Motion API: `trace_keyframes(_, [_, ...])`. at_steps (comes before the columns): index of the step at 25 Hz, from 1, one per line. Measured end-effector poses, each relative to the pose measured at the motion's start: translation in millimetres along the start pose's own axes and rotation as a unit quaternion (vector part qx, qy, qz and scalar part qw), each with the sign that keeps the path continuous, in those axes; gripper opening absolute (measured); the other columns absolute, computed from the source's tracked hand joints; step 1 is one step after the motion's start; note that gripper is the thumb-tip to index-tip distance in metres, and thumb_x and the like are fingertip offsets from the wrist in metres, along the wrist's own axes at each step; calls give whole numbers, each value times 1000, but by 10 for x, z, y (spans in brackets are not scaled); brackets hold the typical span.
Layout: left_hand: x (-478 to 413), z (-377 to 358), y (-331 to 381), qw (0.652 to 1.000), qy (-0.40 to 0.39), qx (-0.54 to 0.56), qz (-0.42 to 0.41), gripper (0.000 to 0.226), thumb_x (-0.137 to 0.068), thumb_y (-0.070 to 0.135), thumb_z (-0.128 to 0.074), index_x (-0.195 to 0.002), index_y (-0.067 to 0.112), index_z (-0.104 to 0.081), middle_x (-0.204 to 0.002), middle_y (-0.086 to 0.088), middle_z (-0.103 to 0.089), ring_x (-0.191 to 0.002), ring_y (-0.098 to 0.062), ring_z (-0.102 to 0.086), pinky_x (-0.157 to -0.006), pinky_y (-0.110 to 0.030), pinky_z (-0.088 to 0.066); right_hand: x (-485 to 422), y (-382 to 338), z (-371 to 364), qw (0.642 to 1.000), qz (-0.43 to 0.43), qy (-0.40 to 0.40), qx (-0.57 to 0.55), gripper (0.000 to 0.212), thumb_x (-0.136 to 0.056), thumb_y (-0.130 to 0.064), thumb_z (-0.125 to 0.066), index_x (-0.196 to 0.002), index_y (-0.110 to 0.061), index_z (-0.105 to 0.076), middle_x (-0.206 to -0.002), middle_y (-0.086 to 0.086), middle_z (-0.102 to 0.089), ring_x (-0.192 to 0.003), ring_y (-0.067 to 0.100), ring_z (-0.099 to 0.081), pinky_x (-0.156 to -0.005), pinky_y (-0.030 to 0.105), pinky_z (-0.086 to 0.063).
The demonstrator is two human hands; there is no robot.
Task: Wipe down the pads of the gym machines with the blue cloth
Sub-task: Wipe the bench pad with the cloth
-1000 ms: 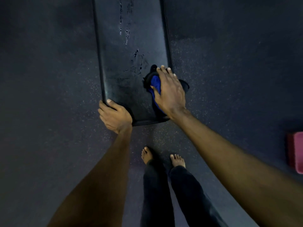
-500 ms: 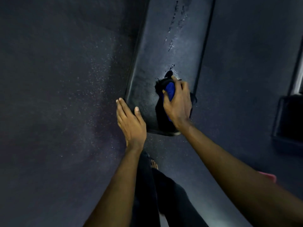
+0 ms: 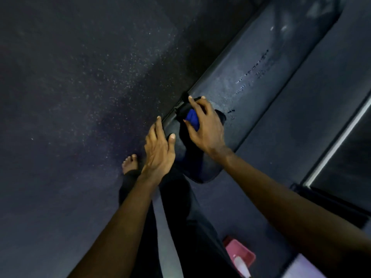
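A long black bench pad [image 3: 267, 81] runs from the upper right down to its near end in the middle of the view, with wet streaks along its surface. My right hand [image 3: 204, 127] presses the blue cloth [image 3: 192, 118] onto the pad near its left edge, fingers curled over the bunched fabric. Just left of it, my left hand [image 3: 159, 149] rests with straight fingers on the pad's near left corner and holds nothing.
Dark speckled rubber flooring [image 3: 90, 97] lies to the left. My bare foot [image 3: 130, 163] and dark trouser legs are below the pad's end. A pink tub [image 3: 241, 251] with a white bottle sits at the lower right. A dark machine frame with a pale rail [image 3: 337, 145] stands to the right.
The view has swung so the pad now runs diagonally. My right hand has slid the cloth toward the pad's left edge. My left hand has straightened and now lies flat on the corner.
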State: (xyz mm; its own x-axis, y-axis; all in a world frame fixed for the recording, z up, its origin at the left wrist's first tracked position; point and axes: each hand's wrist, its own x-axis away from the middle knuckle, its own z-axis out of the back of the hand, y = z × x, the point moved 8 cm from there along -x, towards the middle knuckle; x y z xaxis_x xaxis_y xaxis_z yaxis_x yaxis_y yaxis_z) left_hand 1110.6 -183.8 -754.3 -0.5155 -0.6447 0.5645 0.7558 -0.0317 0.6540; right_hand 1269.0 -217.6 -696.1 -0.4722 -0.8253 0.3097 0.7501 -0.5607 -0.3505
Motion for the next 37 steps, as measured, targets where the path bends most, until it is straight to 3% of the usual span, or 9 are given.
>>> trace_keyframes(6, [-5, -29, -3, 1000, 27, 15, 1, 65, -101, 45, -32, -158, 14, -23, -155, -16, -33, -129, -39, -41, -105, -53, -35, -534, 187, 186, 992, -101, 80, -14, 66, -88, -36, -63, -149, -16, -44, -141, 6, -49, -125, 26, -53, -104, 46, -48])
trace_keyframes(10, [15, -35, -31, 999, 39, 18, 10, 67, -99, 49, -24, -157, 15, -24, -156, -13, -34, -131, -37, -41, -107, -53, -35, -338, -325, -31, 994, 85, -29, 54, 61, -93, -49, -59, -144, -16, -52, -144, 3, -54, -145, 22, -36, -121, 40, -22])
trace_keyframes(13, [60, -1, -40, 998, 48, 22, 28, 68, -99, 49, -21, -158, 14, -23, -158, -11, -34, -139, -33, -37, -111, -51, -31, -624, -264, -9, 980, 145, -91, 97, 55, -93, -42, -62, -141, -18, -54, -140, 7, -57, -139, 25, -44, -120, 44, -29])
trace_keyframes(16, [78, -6, -73, 999, 23, 28, 35, 65, -101, 50, -23, -159, 22, -20, -161, -5, -30, -146, -28, -29, -115, -52, -24, -781, 41, 189, 995, 71, -33, 58, 53, -95, -45, -58, -141, -20, -51, -138, 5, -55, -130, 22, -51, -109, 47, -43])
trace_keyframes(19, [53, 3, -103, 999, -3, 21, 35, 59, -105, 44, -30, -160, 26, -15, -163, -3, -26, -149, -26, -23, -117, -51, -20, -49, -6, -11, 991, -106, 79, 9, 59, -95, -41, -59, -149, -25, -40, -145, 5, -46, -135, 24, -46, -112, 44, -39])
trace_keyframes(24, [52, 5, -81, 999, -25, 22, 29, 60, -106, 41, -32, -160, 24, -12, -165, -4, -22, -150, -27, -21, -118, -52, -18, 263, 317, 78, 998, -30, 12, 54, 74, -83, -17, -69, -151, -16, -39, -147, 13, -44, -137, 33, -42, -110, 52, -40])
trace_keyframes(28, [48, 31, -54, 999, -12, 24, 31, 61, -106, 40, -34, -161, 26, -12, -163, -5, -25, -146, -29, -28, -115, -55, -25, 959, 489, -21, 967, -241, 86, 1, 68, -90, -22, -66, -152, -19, -36, -149, 12, -43, -141, 32, -38, -112, 53, -37])
trace_keyframes(33, [67, 31, -61, 1000, 10, -15, 23, 60, -106, 39, -35, -161, 29, -12, -161, -6, -29, -143, -31, -33, -111, -55, -29, 320, 326, 9, 997, -23, 11, 73, 72, -82, -30, -61, -150, -23, -38, -147, 8, -43, -135, 32, -39, -108, 47, -35])
trace_keyframes(37, [-22, 52, 143, 995, 15, -100, 2, 63, -104, 32, -40, -161, 22, -15, -160, -9, -31, -144, -32, -31, -112, -56, -26, 627, 653, 122, 969, -216, 121, -17, 68, -88, -25, -64, -151, -23, -39, -150, 4, -42, -137, 26, -39, -112, 43, -34])
